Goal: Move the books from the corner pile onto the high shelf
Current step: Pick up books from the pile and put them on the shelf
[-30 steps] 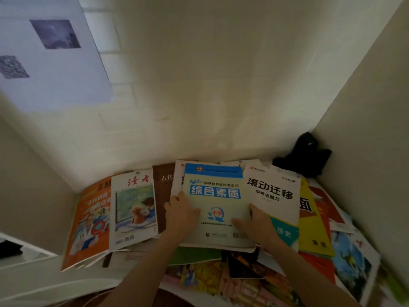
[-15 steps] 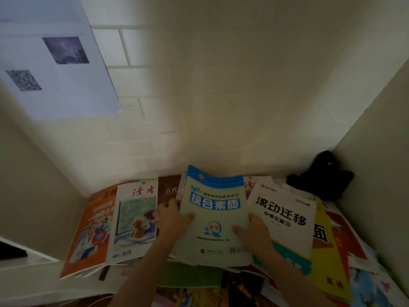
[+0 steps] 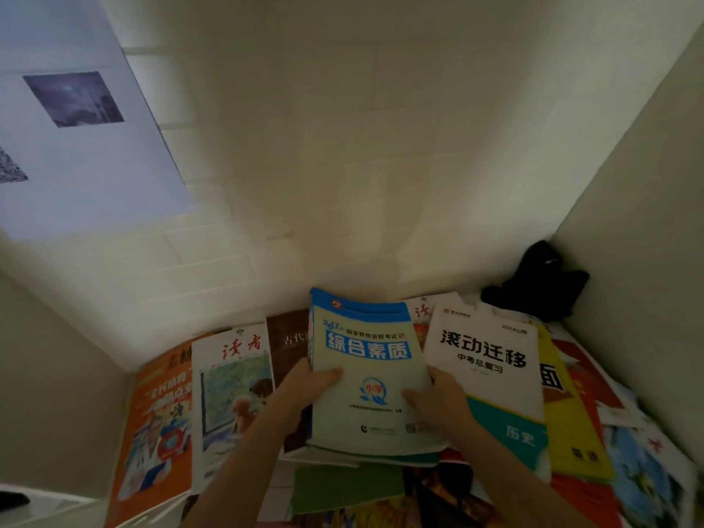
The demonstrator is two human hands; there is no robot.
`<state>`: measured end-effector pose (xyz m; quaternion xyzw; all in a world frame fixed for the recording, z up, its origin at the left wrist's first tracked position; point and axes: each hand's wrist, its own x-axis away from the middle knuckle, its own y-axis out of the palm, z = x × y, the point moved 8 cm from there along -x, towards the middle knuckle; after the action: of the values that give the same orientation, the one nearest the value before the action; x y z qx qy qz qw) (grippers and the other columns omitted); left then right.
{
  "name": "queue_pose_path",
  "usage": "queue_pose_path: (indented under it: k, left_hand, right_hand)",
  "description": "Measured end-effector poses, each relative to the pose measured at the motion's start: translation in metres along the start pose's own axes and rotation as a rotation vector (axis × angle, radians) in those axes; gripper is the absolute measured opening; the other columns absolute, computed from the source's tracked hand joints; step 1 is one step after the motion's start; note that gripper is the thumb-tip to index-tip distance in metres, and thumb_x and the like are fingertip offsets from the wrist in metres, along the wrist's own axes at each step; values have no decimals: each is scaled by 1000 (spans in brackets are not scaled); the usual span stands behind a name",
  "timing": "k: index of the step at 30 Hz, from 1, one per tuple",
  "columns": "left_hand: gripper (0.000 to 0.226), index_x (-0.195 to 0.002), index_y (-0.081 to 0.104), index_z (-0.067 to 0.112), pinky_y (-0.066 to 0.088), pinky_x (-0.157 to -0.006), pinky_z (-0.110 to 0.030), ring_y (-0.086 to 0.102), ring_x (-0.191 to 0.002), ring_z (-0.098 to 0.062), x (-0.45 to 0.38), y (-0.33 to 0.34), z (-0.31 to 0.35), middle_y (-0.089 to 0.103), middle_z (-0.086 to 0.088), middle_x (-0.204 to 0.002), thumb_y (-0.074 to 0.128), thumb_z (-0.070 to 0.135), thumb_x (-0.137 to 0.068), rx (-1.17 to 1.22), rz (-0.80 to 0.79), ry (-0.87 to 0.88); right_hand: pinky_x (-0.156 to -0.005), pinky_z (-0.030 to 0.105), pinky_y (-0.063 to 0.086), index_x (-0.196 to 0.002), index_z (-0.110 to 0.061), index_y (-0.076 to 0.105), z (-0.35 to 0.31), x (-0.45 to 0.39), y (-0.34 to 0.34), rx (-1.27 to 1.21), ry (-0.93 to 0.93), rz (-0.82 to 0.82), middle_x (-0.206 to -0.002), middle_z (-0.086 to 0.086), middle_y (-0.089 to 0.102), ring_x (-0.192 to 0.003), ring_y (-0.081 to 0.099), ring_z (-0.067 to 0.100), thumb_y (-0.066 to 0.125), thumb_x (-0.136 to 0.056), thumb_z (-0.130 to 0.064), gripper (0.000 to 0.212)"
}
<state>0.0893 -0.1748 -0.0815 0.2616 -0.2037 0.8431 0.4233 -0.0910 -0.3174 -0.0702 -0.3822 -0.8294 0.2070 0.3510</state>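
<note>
- Left hand (image 3: 304,390) and right hand (image 3: 438,403) clamp a small bundle of books between them, thumbs curled over the cover of the top one, a pale green book with a blue band (image 3: 367,375); fingers go underneath (hidden).
- Bundle is tilted, far edge raised off the corner pile (image 3: 571,413), near edge low over loose covers. High shelf is not in view.
- Risk: the lower books in the bundle (image 3: 362,457) show only as thin edges; held by side pressure alone, one could slide out the bottom during the lift.
- Risk: the white book with bold black title (image 3: 485,371) lies just beside the right hand, partly overlapped by it; it may drag along or tip off the pile.
- Risk: glossy covers fan loosely across the heap, so anything bumped probably skids.
- Materials: soft paperbacks, slick printed covers, flat rectangles, corners slightly bowed. A white magazine with red title (image 3: 232,398) and an orange one (image 3: 160,421) lie left.
- A black soft thing (image 3: 537,285) sits in the back corner (kind unclear).
</note>
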Motion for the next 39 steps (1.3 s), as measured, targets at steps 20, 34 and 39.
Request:
queue_pose_path:
  k: [20, 34, 39]
  left_hand:
    - [34, -109, 66, 21, 57, -83, -49, 73, -87, -25, 30, 153, 131, 74, -6, -101, 79, 24, -77, -72, -306, 209]
    - [94, -121, 53, 35, 52, -92, -47, 58, -117, -23, -106, 161, -31, 61, 8, -122, 68, 87, -45, -473, -82, 74]
    - [61, -109, 46, 17, 57, -78, -41, 65, -96, -25, -37, 165, 30, 63, -7, -110, 88, 24, -65, -192, -89, -31]
  right_hand:
    - [-80, 50, 58, -116, -11, 63, 73, 43, -168, -778, 78, 14, -104, 11, 74, -92, 72, 30, 69, -86, -30, 36]
    - [-78, 40, 57, -94, -34, 62, 158, -3, -118, -152, 158, 262, -93, -10, 70, -88, 66, 15, 57, -74, -63, 35]
    - [-60, 17, 52, -100, -25, 56, 148, 8, -118, -233, 209, 206, -92, -8, 65, -76, 64, 7, 75, -81, -33, 29]
